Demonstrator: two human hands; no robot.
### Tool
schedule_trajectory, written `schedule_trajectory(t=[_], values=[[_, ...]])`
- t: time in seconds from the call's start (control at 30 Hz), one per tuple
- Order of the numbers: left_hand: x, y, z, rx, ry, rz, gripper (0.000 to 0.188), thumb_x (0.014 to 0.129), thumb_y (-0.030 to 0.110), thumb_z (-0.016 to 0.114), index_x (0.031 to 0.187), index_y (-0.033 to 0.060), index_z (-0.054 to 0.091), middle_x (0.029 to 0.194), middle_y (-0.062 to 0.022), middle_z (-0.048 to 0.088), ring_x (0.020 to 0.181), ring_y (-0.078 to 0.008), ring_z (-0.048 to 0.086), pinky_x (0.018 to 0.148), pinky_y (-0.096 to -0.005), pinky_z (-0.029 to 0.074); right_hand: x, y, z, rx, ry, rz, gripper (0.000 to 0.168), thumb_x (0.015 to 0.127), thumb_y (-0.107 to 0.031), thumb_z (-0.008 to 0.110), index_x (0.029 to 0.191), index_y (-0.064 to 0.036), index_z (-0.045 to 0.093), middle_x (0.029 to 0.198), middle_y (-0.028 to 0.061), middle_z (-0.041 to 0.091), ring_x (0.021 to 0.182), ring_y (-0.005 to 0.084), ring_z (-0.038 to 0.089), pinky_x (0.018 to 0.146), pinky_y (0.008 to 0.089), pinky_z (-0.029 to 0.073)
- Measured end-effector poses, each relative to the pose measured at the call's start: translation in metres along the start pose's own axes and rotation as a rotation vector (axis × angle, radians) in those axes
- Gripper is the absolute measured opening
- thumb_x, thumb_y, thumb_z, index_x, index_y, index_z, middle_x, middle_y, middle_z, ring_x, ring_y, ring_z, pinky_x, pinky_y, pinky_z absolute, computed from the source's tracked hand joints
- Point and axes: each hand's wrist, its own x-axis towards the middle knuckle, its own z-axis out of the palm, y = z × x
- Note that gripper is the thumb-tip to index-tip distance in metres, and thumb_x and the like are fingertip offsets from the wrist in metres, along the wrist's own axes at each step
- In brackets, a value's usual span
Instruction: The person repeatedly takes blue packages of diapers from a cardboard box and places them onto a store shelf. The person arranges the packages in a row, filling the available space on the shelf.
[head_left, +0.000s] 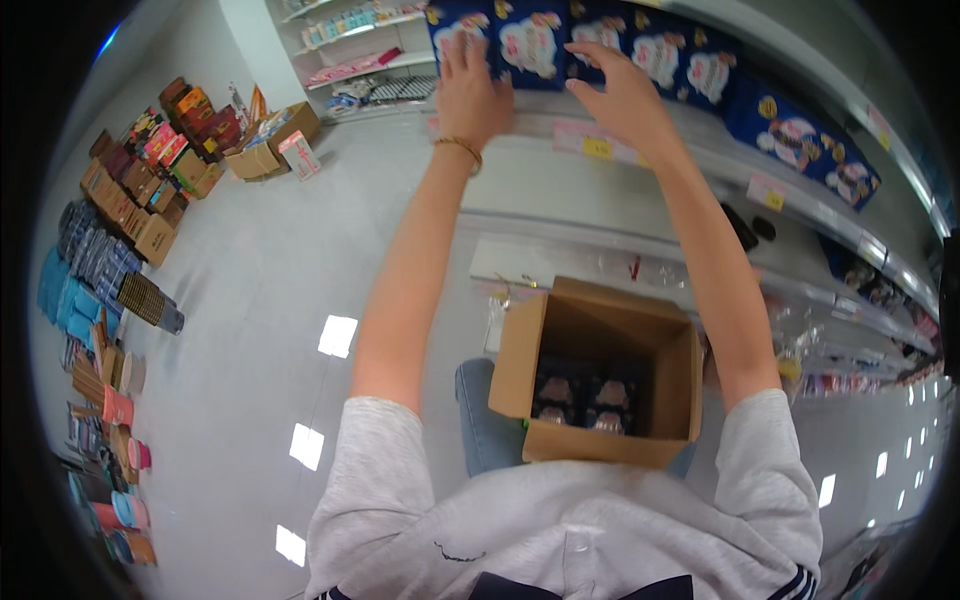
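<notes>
On an upper shelf, dark blue packages (531, 45) with white and pink printed patches stand side by side in a row. My left hand (471, 94), with a bracelet at the wrist, lies with its fingers against the front of the leftmost package. My right hand (619, 94) is raised before the packages near the row's middle, thumb and fingers apart; whether its fingertips touch one is not plain. Below my arms an open cardboard box (517, 360) rests at my lap, flaps spread. Several similar dark packages (607, 394) lie in its bottom.
More blue packages (802, 139) lean farther right on the shelf. Price tags line the shelf edge (840, 229). Lower shelves (577, 262) carry small items behind the box. Across the floor at left stand stacked cartons (120, 195), an open carton (259, 157), baskets and colored tubs (118, 407).
</notes>
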Motion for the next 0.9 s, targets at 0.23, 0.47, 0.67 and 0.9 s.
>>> schedule_trajectory(t=[0.23,0.47,0.67,0.9], values=[[-0.040,0.085,-0.050,-0.319,0.068,0.145,0.040,0.078,-0.005,0.062,0.117,0.0018,0.057,0.118,-0.0189,0.057,0.116,-0.0409,0.051,0.102,-0.0453,0.041,-0.214,-0.035,-0.073,0.423,-0.449,0.465,0.021,0.096,-0.007,0.059,0.115,0.001,0.064,0.099,0.0097,0.071,0.091,0.0180,0.066,0.083,0.0295,0.052],[-0.222,0.214,-0.002,-0.687,-1.018,0.188,0.023,0.084,0.013,0.061,0.106,0.0088,0.066,0.093,-0.0133,0.071,0.088,-0.0355,0.068,0.080,-0.0444,0.054,-0.422,-0.011,-0.067,0.137,-1.070,0.726,0.025,0.088,-0.020,0.060,0.103,-0.004,0.073,0.091,0.0187,0.071,0.088,0.0386,0.068,0.081,0.0453,0.054],[-0.405,0.234,0.094,-0.295,-1.800,0.147,0.034,0.082,0.030,0.067,0.107,0.0087,0.073,0.103,-0.0209,0.071,0.094,-0.0367,0.070,0.081,-0.0449,0.056,-0.432,-0.046,-0.072,0.112,-0.820,0.981,0.024,0.092,-0.024,0.059,0.103,-0.007,0.072,0.097,0.0179,0.072,0.093,0.0373,0.068,0.084,0.0468,0.054],[-0.503,0.201,0.103,-0.215,-2.019,-0.703,0.062,0.074,0.044,0.076,0.120,0.0020,0.069,0.118,-0.0207,0.069,0.106,-0.0309,0.068,0.089,-0.0405,0.053,-0.454,-0.042,-0.070,0.189,-0.750,0.921,0.027,0.092,-0.023,0.060,0.112,-0.006,0.068,0.093,0.0136,0.073,0.092,0.0351,0.068,0.082,0.0450,0.054]])
